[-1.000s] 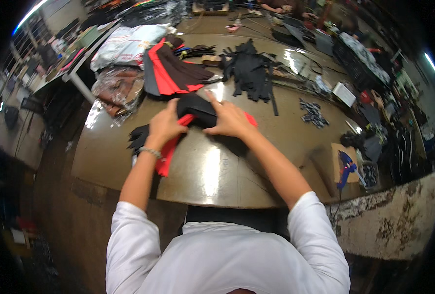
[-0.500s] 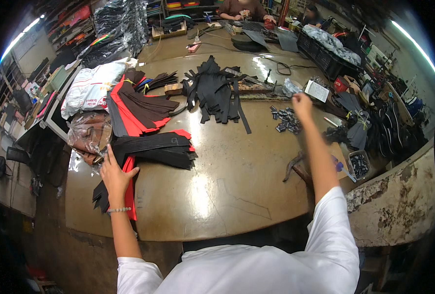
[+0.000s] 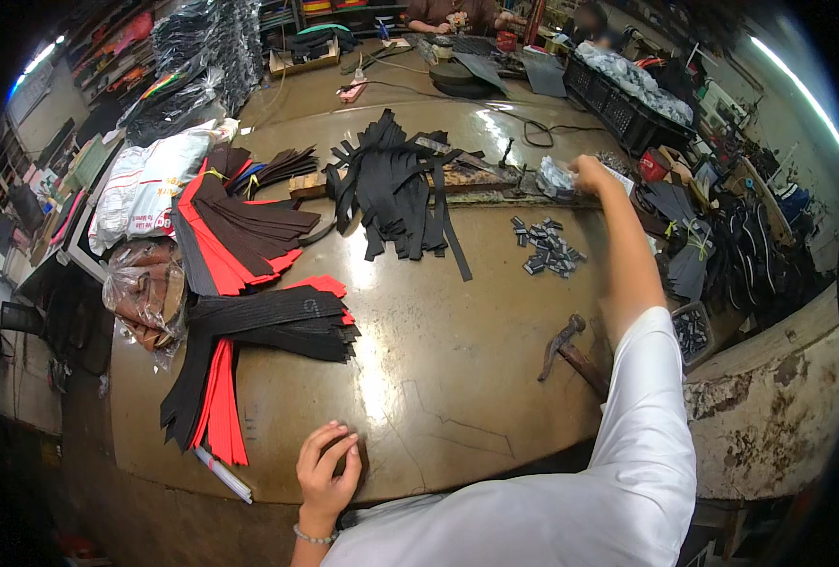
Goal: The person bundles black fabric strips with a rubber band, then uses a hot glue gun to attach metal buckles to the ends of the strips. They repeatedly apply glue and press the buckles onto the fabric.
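Note:
My left hand (image 3: 328, 470) hovers over or rests at the table's front edge, empty, its fingers loosely curled and apart. Stretched far forward, my right hand (image 3: 587, 176) is beside a crumpled clear plastic bag (image 3: 556, 178) and partly covers a white notepad (image 3: 618, 180). Its fingers point away and are hard to make out, so a grip cannot be confirmed. Nearer than that hand lies a loose pile of small dark metal pieces (image 3: 547, 248). A fanned heap of black straps (image 3: 391, 194) is at the middle back. On the left, black strips (image 3: 273, 321) lie across red strips (image 3: 219, 402).
A hammer (image 3: 571, 350) lies at the right, near a tub of small metal parts (image 3: 692, 331). Brown strips (image 3: 249, 222) and a plastic-wrapped brown bundle (image 3: 145, 283) are at the left. A black crate (image 3: 618, 104) stands at the back right. Another person (image 3: 462, 17) sits across the table.
My left hand has left the black strips and come back to the front edge. My right hand has moved slightly forward to the plastic bag. The hammer is now more visible.

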`<state>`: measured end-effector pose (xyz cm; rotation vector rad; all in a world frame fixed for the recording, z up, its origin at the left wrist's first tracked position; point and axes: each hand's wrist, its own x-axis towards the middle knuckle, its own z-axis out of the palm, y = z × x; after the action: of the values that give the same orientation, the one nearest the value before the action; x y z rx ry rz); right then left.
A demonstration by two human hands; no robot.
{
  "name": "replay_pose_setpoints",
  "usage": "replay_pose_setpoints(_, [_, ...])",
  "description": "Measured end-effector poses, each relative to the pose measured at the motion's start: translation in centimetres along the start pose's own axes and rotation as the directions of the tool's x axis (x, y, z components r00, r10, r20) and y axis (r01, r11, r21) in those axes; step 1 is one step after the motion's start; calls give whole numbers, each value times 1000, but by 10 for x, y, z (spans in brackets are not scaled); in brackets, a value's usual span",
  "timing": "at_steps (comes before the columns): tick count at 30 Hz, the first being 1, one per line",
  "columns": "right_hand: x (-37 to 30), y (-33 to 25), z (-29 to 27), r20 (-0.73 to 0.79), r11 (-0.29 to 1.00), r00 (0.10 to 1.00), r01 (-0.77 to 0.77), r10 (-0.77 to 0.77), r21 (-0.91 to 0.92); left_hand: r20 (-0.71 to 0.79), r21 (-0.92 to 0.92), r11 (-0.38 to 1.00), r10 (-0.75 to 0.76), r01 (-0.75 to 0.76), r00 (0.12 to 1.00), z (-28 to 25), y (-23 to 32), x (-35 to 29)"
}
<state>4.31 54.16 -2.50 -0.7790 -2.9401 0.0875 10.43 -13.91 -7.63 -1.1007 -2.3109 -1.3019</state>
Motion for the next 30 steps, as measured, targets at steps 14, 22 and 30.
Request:
replay_pose_setpoints(14, [14, -15, 30, -21, 995, 999, 47, -46, 84, -56, -116, 922, -378, 370, 924, 12, -18, -6])
replay_pose_setpoints(22, [7, 7, 43, -242, 973, 968, 0, 58, 233, -43, -91, 932, -355, 350, 934, 11, -19, -5])
replay_pose_setpoints(30, [14, 29, 40, -366, 868, 915, 37, 170, 496, -39, -123, 919, -381, 374, 924, 10, -19, -5])
